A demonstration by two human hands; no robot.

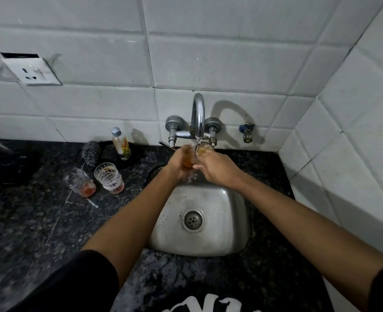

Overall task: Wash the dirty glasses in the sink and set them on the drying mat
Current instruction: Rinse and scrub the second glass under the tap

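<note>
Three glasses are in view: one held up under the tap and two standing on the dark speckled counter (39, 221) to the left of the sink. Nearest the camera, two bare forearms reach forward out of dark sleeves, crossing above the steel sink (226, 221), whose single round drain (193, 220) sits in the middle of the basin. On the counter, the plain dirty glass (80, 182) leans a little and has red residue at its bottom; just beside it to the right stands the cut-pattern dirty glass (109, 177), with pinkish dregs at its base. The two are close together but apart from the sink rim. Beyond them lie one dark steel scrubber (91, 152) and one small bottle (121, 144) with a pale cap, upright near the wall. Over the far end of the basin, the left hand (178, 164) curls its fingers round the lower part of the held glass (202, 149), which looks amber-tinted and tilts its mouth toward the spout. The right hand (217, 168) closes in on the same glass from the other side, fingers bent against it, though exactly how they lie is hidden. One chrome faucet (198, 115) with two side valves runs a thin stream into the glass, and water spills down between the hands. One small separate valve (246, 131) sits on the white tiled wall to the right, and one wall socket (34, 72) is at far left.
</note>
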